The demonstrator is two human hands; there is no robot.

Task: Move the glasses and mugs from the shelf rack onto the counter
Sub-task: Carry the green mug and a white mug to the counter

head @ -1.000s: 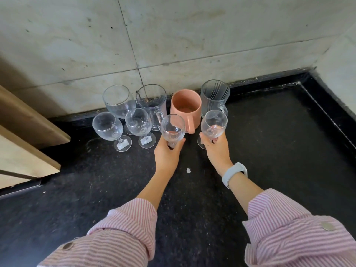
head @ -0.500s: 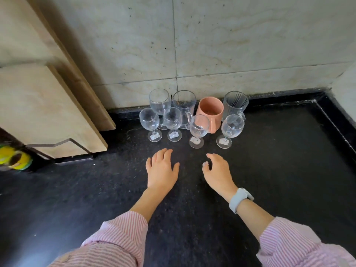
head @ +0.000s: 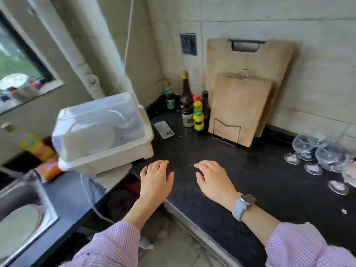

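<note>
Several clear stemmed glasses (head: 325,153) stand blurred on the black counter (head: 269,180) at the far right edge of the view. Both my hands hover empty over the counter's front, well left of the glasses. My left hand (head: 156,180) has its fingers spread and relaxed, above the counter's corner. My right hand (head: 212,180), with a grey watch on its wrist, is palm down with loose fingers. The orange mug and the shelf rack are out of view.
A white lidded dish box (head: 100,130) holding plates sits left of my hands. Behind are a phone (head: 164,129), several sauce bottles (head: 194,110) and two wooden cutting boards (head: 242,105) leaning on the wall. A sink (head: 21,214) lies at lower left.
My view has swung left, away from the glasses. Both hands released the two stemmed glasses a second ago, drew back, and now hover empty near the dish box.
</note>
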